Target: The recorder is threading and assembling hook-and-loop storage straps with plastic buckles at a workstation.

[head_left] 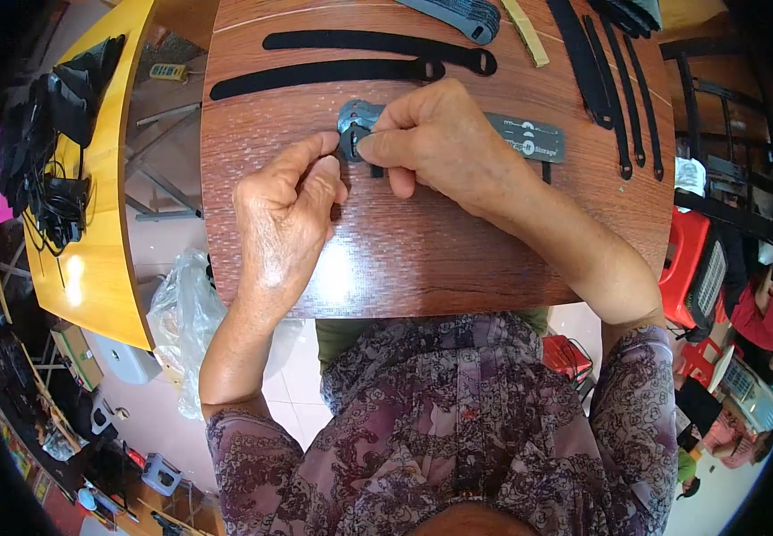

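Working from the biggest thing down, I see the bench [386, 268], a dark red-brown board with a glossy wood-grain face that throws back a patch of glare near its front edge. On that slick top I judge a loose strap could slide if a wrist brushes it.

Next come the two long black straps [333, 73], flat, matte and fuzzy-looking, lying side by side across the far part of the bench, well apart from my hands.

My right hand [445, 143] has its fingers pinched narrow on the grey strap [534, 138], a stiff flat band lying mid-bench, with its looped end bunched under the thumb. My left hand [284, 223] sits just beside that loop, fingers curled and nearly closed, holding nothing I can make out. If the pinch slackens, I judge the loop may spring open.
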A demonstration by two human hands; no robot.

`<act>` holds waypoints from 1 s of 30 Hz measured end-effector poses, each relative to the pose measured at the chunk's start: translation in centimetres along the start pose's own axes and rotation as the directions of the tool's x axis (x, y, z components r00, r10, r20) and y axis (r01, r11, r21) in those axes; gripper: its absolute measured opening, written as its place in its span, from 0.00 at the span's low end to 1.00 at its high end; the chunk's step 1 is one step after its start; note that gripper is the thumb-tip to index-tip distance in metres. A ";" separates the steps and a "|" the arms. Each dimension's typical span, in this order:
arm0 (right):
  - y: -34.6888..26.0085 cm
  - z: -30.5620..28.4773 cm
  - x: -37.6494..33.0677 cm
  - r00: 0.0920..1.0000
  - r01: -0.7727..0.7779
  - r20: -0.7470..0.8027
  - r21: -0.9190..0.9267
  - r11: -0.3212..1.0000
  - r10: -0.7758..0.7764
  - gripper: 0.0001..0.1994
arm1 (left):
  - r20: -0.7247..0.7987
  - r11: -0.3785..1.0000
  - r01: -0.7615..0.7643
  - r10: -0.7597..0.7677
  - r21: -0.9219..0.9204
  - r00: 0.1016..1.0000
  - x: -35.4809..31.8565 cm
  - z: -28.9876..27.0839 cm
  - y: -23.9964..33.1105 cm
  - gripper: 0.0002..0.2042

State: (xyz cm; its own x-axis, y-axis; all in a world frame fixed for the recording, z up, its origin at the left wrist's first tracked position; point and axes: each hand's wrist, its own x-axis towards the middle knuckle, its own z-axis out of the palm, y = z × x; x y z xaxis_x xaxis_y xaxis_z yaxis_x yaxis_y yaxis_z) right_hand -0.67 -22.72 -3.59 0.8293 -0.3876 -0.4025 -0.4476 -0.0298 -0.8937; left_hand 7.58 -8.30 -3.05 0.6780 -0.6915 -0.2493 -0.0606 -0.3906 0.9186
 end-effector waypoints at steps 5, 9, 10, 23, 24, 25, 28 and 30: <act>0.0 0.2 0.1 1.000 -0.009 -0.010 -0.031 0.999 0.009 0.09 | 0.002 0.999 0.013 -0.013 -0.039 1.000 0.0 0.0 0.0 0.11; -0.1 0.1 0.1 1.000 -0.018 -0.016 -0.021 1.000 0.018 0.09 | 0.004 1.000 0.019 -0.019 -0.024 1.000 0.0 -0.1 0.0 0.11; -0.1 0.1 0.1 1.000 -0.019 -0.016 -0.020 1.000 0.018 0.09 | 0.003 1.000 0.020 -0.020 -0.022 1.000 0.0 0.0 -0.1 0.11; -0.6 -0.1 0.2 0.999 -0.048 -0.027 -0.067 0.997 0.046 0.09 | -0.008 1.000 -0.001 0.001 -0.019 1.000 0.1 0.2 -0.2 0.10; -0.7 0.0 0.2 0.998 -0.054 -0.030 -0.079 0.995 0.052 0.08 | -0.009 1.000 -0.002 0.001 -0.019 1.000 0.1 0.2 -0.1 0.10; -0.7 0.0 0.2 0.998 -0.053 -0.030 -0.078 0.995 0.051 0.08 | -0.008 1.000 -0.004 0.004 -0.010 1.000 0.0 0.2 0.0 0.10; -0.5 0.1 0.4 0.999 -0.046 -0.021 -0.071 0.996 0.045 0.08 | -0.007 1.000 -0.006 0.006 -0.012 1.000 0.1 0.2 -0.2 0.10; -0.4 0.1 0.3 0.998 -0.038 -0.049 -0.062 0.997 0.035 0.08 | -0.009 1.000 -0.006 0.006 -0.022 1.000 0.1 0.3 -0.2 0.10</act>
State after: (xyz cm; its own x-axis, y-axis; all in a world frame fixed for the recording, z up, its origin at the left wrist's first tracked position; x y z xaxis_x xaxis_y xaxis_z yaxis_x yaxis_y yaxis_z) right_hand -0.19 -22.71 -3.40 0.7958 -0.4327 -0.4237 -0.4988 -0.0718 -0.8637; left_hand 7.51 -8.47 -3.38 0.6844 -0.6881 -0.2412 -0.0483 -0.3729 0.9266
